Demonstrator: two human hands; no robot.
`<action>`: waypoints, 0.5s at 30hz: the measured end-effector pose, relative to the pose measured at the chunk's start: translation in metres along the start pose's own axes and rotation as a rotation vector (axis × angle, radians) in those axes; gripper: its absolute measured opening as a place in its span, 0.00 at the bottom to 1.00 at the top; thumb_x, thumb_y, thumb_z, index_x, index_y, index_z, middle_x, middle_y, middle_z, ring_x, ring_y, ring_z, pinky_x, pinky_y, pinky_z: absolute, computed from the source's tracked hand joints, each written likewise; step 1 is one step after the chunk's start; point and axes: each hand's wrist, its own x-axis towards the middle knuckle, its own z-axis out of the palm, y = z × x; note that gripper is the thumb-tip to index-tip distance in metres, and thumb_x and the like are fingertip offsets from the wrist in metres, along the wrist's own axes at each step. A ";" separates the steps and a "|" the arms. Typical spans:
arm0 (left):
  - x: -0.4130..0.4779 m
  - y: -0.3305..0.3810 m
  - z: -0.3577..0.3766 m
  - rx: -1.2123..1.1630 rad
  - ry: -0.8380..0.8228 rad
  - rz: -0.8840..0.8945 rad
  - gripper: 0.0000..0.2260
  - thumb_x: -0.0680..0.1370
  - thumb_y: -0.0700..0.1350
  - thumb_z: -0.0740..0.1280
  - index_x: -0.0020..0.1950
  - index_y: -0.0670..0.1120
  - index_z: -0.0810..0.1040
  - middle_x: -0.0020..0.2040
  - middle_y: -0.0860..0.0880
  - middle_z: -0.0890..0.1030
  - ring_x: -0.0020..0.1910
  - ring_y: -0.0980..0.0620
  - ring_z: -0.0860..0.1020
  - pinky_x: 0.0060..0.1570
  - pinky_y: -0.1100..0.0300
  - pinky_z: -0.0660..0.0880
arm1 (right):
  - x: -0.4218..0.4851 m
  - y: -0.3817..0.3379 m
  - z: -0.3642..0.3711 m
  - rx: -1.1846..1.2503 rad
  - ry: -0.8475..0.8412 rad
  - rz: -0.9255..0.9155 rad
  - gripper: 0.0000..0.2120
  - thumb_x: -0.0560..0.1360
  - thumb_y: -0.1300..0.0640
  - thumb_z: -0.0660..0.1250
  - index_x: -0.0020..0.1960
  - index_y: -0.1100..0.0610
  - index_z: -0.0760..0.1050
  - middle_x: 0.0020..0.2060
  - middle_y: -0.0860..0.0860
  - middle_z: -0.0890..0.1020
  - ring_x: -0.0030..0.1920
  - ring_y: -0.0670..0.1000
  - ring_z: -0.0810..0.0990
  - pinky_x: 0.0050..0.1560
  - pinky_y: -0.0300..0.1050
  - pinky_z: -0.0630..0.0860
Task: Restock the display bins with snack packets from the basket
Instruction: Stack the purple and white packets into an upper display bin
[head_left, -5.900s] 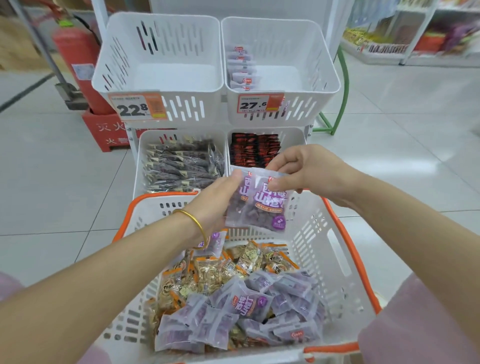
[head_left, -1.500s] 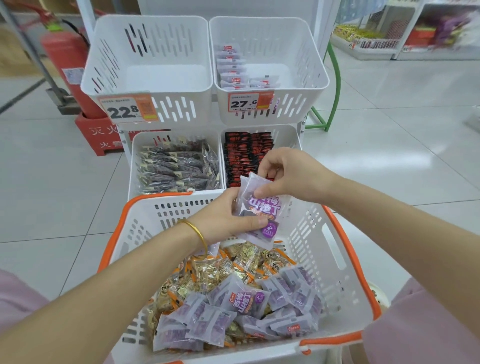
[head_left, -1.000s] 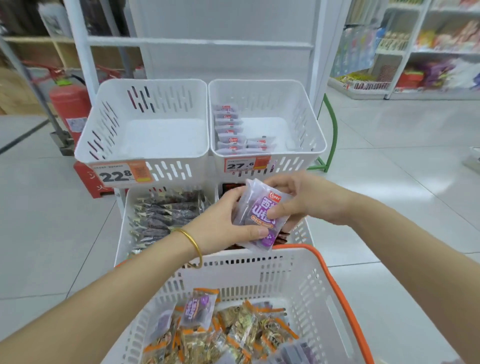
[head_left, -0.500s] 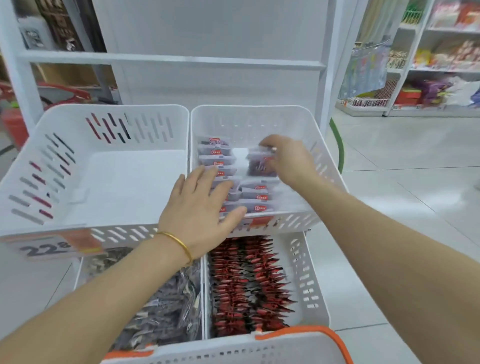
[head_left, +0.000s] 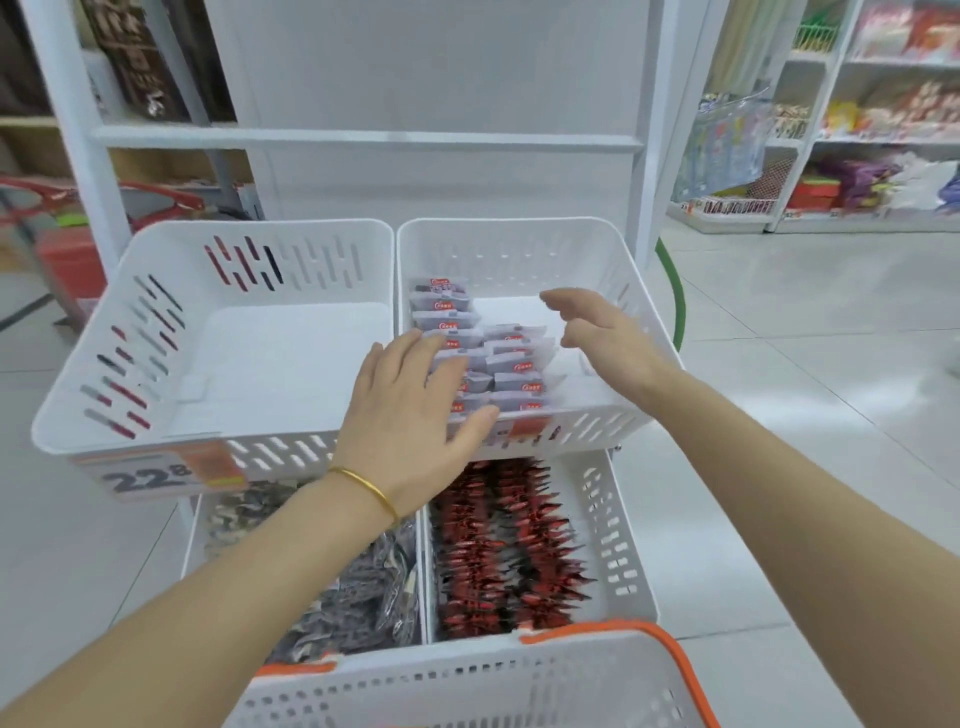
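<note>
The upper right display bin (head_left: 618, 415) holds two rows of pale purple snack packets (head_left: 511, 358) standing on edge. My left hand (head_left: 410, 410), with a gold bangle, lies flat with fingers spread on the left row at the bin's front. My right hand (head_left: 602, 338) hovers open over the bin's bare right side, holding nothing, just right of the packets. The upper left bin (head_left: 208, 426) has nothing in it. The white basket with orange rim (head_left: 519, 670) shows only its far wall at the bottom edge; its contents are out of view.
Below, a lower left bin holds dark grey packets (head_left: 358, 603) and a lower right bin (head_left: 623, 545) holds red and black packets (head_left: 504, 551). A white rack post (head_left: 649, 156) rises behind. Stocked shelves (head_left: 857, 130) stand at the far right across tiled floor.
My right hand has let go of the purple packets in the upper right bin and drawn back open to the right. My left hand stays flat on the left row.
</note>
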 end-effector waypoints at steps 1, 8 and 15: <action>-0.013 0.005 -0.005 -0.031 0.039 0.027 0.29 0.75 0.62 0.49 0.66 0.47 0.73 0.70 0.45 0.68 0.71 0.44 0.61 0.71 0.45 0.57 | -0.022 -0.005 -0.001 0.024 0.040 -0.047 0.24 0.74 0.68 0.56 0.66 0.51 0.70 0.65 0.47 0.72 0.68 0.46 0.68 0.66 0.42 0.64; -0.169 0.029 -0.003 -0.160 -0.337 0.117 0.28 0.75 0.61 0.50 0.65 0.45 0.73 0.69 0.44 0.69 0.70 0.42 0.63 0.69 0.48 0.60 | -0.212 0.029 0.044 0.267 -0.042 0.108 0.17 0.69 0.66 0.61 0.54 0.52 0.76 0.50 0.51 0.81 0.49 0.46 0.80 0.49 0.34 0.75; -0.273 0.048 0.007 -0.158 -0.768 -0.023 0.27 0.76 0.61 0.50 0.71 0.50 0.66 0.74 0.51 0.60 0.73 0.50 0.55 0.70 0.60 0.51 | -0.359 0.134 0.101 -0.127 -0.247 0.534 0.20 0.73 0.73 0.57 0.56 0.53 0.76 0.53 0.49 0.79 0.57 0.51 0.78 0.56 0.44 0.75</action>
